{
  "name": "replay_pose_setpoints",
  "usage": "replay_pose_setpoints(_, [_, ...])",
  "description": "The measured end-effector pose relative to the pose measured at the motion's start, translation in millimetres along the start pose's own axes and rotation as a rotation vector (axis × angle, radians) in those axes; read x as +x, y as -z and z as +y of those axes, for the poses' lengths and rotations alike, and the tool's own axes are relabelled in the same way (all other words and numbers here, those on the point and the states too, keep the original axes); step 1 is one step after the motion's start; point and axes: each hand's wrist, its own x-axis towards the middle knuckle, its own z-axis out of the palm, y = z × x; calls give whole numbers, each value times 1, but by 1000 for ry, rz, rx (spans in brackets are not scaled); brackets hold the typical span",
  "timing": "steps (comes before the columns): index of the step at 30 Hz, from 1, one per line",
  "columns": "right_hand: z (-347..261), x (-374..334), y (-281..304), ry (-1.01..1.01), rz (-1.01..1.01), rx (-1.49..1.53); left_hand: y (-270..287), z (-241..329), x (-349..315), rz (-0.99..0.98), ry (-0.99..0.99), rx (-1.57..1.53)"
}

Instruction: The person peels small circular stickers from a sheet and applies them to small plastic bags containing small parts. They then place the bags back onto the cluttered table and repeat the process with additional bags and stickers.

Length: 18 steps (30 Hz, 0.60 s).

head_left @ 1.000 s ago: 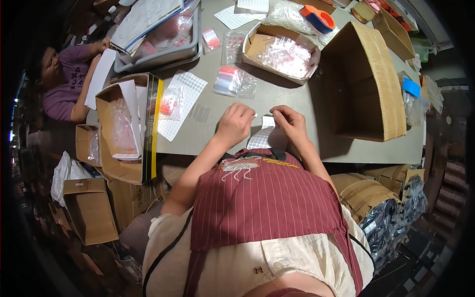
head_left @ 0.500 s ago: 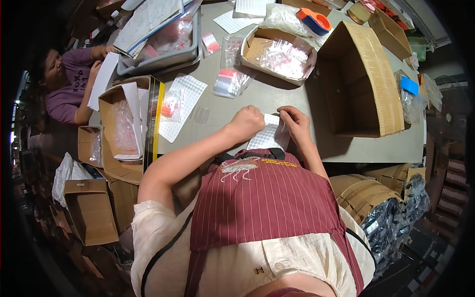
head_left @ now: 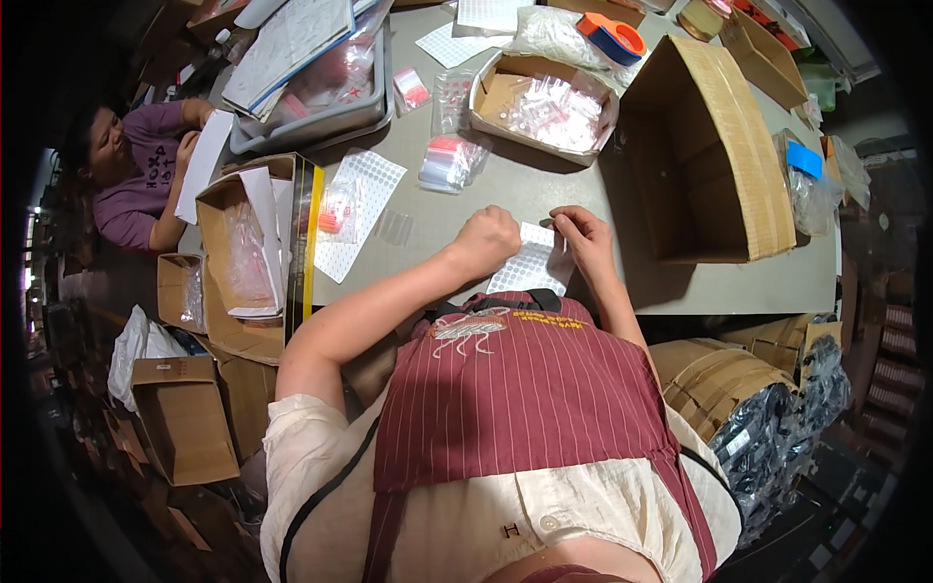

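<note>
A white sheet of round grey stickers [head_left: 535, 260] lies at the table's near edge, just in front of my apron. My left hand [head_left: 489, 241] is curled into a fist at the sheet's left side; whatever its fingers hold is hidden. At the sheet's right side, my right hand [head_left: 585, 241] has thumb and forefinger pinched together, with something too small to make out at the tips. Small clear plastic pieces [head_left: 394, 227] lie to the left of my left hand. Farther left, another sticker sheet [head_left: 374, 180] lies partly beneath a clear bag with red bits [head_left: 338, 209].
Beyond my hands stands an open carton of small clear packets [head_left: 554, 112], beside zip bags [head_left: 453, 163]. A large cardboard box [head_left: 714, 155] stands right. Left are a grey bin [head_left: 321, 136] and a black-and-yellow-edged box [head_left: 306, 243]. A co-worker [head_left: 146, 175] holds white card at far left.
My right hand has shifted very slightly, its fingertips still pinched. My left hand stays almost where it was. The whole view has moved a little, and the co-worker's arm has moved.
</note>
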Motion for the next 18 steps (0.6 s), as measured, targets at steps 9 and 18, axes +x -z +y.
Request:
replay_pose_setpoints(9, [-6, -1, 4, 20, 70, 23, 4, -3, -9, 89, 196, -189])
replay_pose_setpoints(18, [2, 2, 7, -1, 42, -9, 9, -4, -17, 314, 391, -374])
